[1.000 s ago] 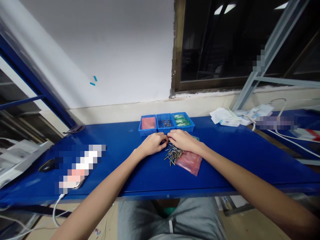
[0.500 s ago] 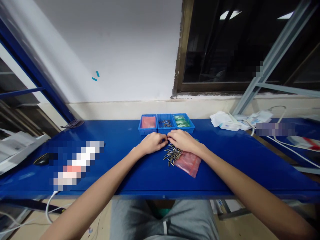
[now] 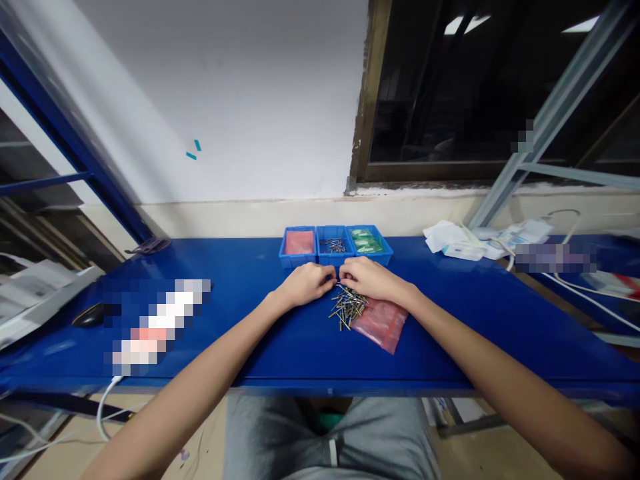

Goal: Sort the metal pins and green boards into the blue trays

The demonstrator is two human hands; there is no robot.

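My left hand [image 3: 309, 283] is closed over the table, fingertips pinched at the edge of a metal heap; whatever they hold is too small to make out. Close beside it, my right hand [image 3: 369, 277] has its fingers curled down, and their tips are partly hidden. Below the hands lies a loose pile of thin metal pins [image 3: 347, 308], possibly rivets. A pink plastic bag [image 3: 383, 327] lies flat beside the pile, under my right wrist. Behind the hands stand a blue bin with pink bags [image 3: 299, 243], a blue bin with metal pins [image 3: 334, 247] and a blue bin with green bags [image 3: 367, 240].
On the left of the blue table [image 3: 260, 347] are a blurred-out white strip [image 3: 165, 327] with a cable and a dark mouse-like object [image 3: 89, 315]. White packets [image 3: 455, 241] and cables lie at the back right. A wall and window rise behind.
My hands have drawn slightly apart at the fingertips, the right one shifting a little right. The whole view has moved slightly. Pile, bag and bins stay in place.
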